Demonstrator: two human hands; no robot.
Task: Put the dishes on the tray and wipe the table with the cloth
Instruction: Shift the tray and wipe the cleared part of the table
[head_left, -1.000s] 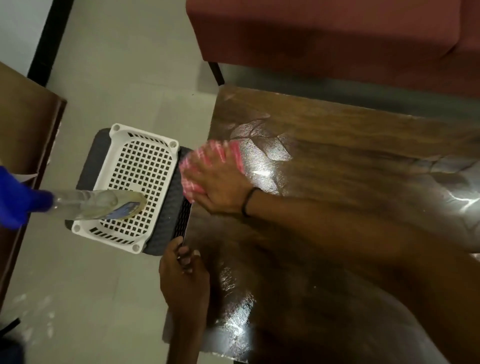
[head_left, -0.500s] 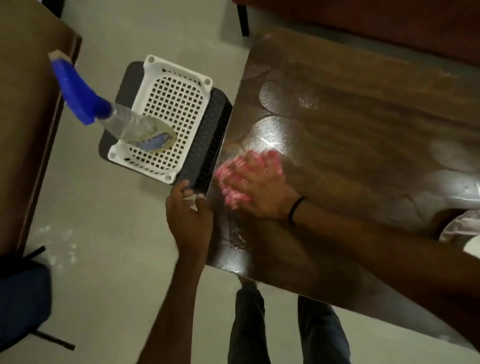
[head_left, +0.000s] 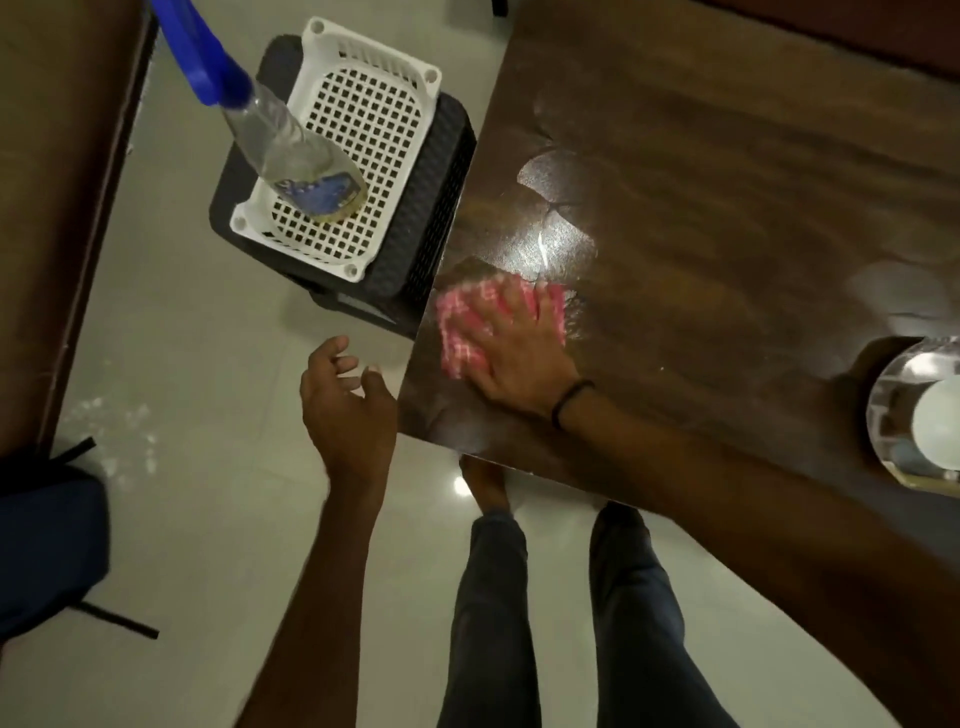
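Head view puts the pink checked cloth (head_left: 465, 332) near the left corner of the surface (head_left: 727, 197), just inside its edge. My right hand (head_left: 519, 364) lies flat on top, fingers (head_left: 537, 314) spread and straight, pressing the cloth down rather than clutching it. My left hand (head_left: 345, 410) hangs off the surface's edge above the floor, fingers loosely curled and grasping nothing. Wet, shiny patches show on the wood beyond the cloth, so I judge that the wiping step is in hand.

Beside that corner stands the white perforated tray (head_left: 415, 98) on a dark crate (head_left: 436, 208), with a spray bottle (head_left: 291, 150) leaning in it; I see no dishes there. A clear glass vessel (head_left: 893, 415) sits on the surface at the far right, well apart from the cloth.

Next I would sweep the cloth with even pressure across the streaked wood toward the dry parts, keeping it flat under my palm and steering clear of the glass vessel.
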